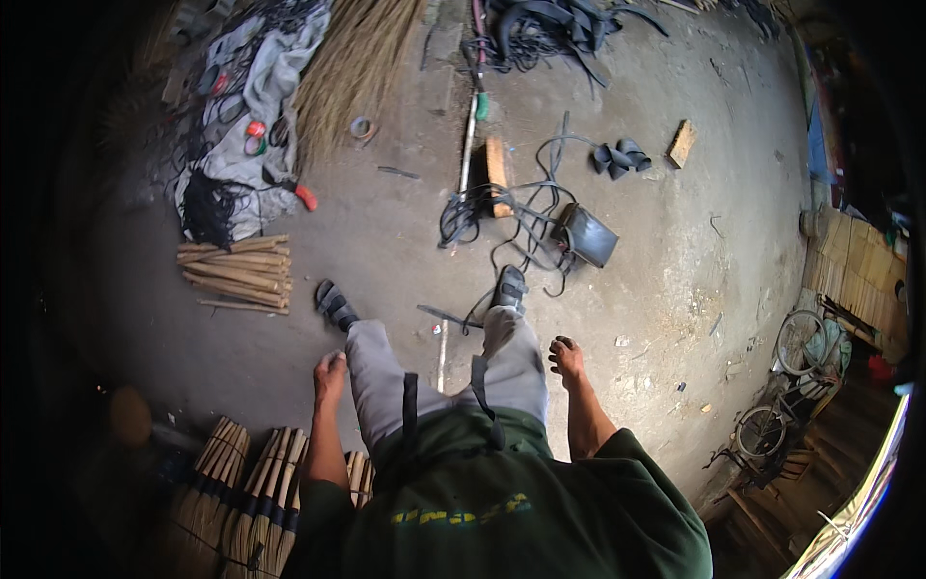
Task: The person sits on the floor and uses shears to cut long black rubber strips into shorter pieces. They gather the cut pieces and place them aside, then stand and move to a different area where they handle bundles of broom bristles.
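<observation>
My left hand (330, 374) hangs beside my left thigh, with only its back and thumb side showing and its fingers mostly hidden. On the other side, my right hand (566, 355) hangs free of my leg. Its fingers are loosely bent and apart, with nothing in them. Ahead of my left hand lies a pile of short wooden sticks (241, 273). Beyond my right foot, black rubber strips (529, 227) tangle on the floor around a wooden block (497, 177) and a dark box-like piece (586, 234). Neither hand touches any of these.
Long dry broom fibres (352, 68) and a grey sheet (275, 68) with black strips lie at the far left. Bundled brooms (260, 492) stand near-left. A pole (470, 145) crosses the floor ahead. A bicycle (762, 431) leans at the right.
</observation>
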### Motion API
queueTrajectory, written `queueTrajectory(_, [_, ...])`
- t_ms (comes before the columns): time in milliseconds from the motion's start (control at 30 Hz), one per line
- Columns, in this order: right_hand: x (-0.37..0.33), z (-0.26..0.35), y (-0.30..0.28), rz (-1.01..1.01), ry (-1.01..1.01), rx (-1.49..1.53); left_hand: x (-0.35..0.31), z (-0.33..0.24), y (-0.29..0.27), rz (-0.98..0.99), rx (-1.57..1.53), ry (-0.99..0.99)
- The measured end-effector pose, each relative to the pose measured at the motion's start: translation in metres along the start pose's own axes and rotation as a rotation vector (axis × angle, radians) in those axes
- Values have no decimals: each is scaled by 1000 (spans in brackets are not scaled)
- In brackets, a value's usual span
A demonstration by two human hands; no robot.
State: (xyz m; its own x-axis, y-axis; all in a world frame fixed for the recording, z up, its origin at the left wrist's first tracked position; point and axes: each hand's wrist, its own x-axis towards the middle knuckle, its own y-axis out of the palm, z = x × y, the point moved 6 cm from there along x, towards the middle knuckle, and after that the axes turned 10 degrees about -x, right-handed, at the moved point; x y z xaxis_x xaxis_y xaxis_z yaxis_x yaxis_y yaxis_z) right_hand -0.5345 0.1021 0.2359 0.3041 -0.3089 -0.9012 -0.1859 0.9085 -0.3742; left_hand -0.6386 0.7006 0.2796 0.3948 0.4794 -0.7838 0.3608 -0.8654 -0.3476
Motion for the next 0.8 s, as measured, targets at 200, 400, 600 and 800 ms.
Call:
queueTrajectory(200, [19,-4,-62,37,1,51,-55,-41,132,213,156,98])
queueTrajectory(400, [5,-10,-86,6,29,93,-74,-78,171,266,233,151])
queueTrajectory(600, [14,-36,-84,-61,19,87,-21,-101,207,313,376,160])
queueTrajectory(800, [83,-64,-101,-293,-145,41,32,-116,258,282,354,250])
